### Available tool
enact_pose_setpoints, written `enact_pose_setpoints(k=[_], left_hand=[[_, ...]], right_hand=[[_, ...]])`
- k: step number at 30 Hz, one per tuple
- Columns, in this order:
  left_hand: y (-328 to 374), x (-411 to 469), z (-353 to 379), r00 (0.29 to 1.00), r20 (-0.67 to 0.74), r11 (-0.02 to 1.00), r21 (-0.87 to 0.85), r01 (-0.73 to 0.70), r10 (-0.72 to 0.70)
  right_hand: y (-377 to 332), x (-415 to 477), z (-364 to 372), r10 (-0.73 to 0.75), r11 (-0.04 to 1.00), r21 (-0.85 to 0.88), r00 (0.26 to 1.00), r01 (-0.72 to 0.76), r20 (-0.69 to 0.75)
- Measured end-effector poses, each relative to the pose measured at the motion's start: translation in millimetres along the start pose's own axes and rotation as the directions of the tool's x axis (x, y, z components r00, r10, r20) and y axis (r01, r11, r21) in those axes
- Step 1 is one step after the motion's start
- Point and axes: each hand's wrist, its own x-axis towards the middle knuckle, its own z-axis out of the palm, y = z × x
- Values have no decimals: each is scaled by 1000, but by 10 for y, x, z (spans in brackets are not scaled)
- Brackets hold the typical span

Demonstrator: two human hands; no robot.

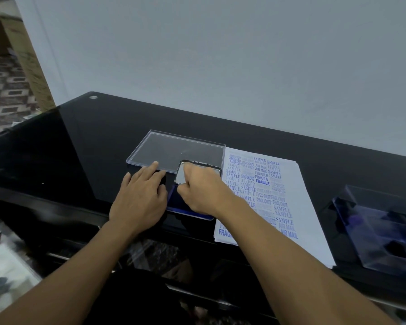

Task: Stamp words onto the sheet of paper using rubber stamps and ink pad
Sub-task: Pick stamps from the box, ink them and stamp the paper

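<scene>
A white sheet of paper (298,202), covered with blue stamped words, lies on the black glass table (92,141). Left of the paper sits the blue ink pad (174,202), mostly hidden by my hands. Its hinged lid (179,178), silvery inside with a dark rim, stands tilted up. My right hand (202,191) has its fingers curled over the lid and pinches its edge. My left hand (141,195) lies flat with straight fingers beside the pad's left edge, fingertips reaching a clear plastic lid (174,148). No stamp is visible in either hand.
The clear plastic lid lies flat behind the ink pad. A clear compartment box (380,231) with dark contents stands at the far right, past the paper. A pale wall rises right behind the table. The table's front edge runs just below my wrists.
</scene>
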Motion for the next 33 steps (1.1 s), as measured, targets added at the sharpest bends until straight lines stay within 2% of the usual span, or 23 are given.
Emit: enact_pose_setpoints(k=[6, 17, 28, 33], left_hand=[[-10, -3, 10, 1000, 8, 1000, -2, 6, -6], [-7, 2, 11, 1000, -1, 1000, 13, -4, 4], [-19, 18, 9, 1000, 1, 1000, 22, -12, 12], [-25, 16, 6, 1000, 2, 1000, 30, -11, 11]], right_hand=[[-52, -24, -12, 8, 1000, -30, 1000, -7, 28], [-83, 47, -169, 40, 994, -112, 973, -14, 226], [-79, 32, -203, 17, 993, -115, 977, 7, 211], [-112, 17, -270, 35, 992, -124, 965, -3, 259]])
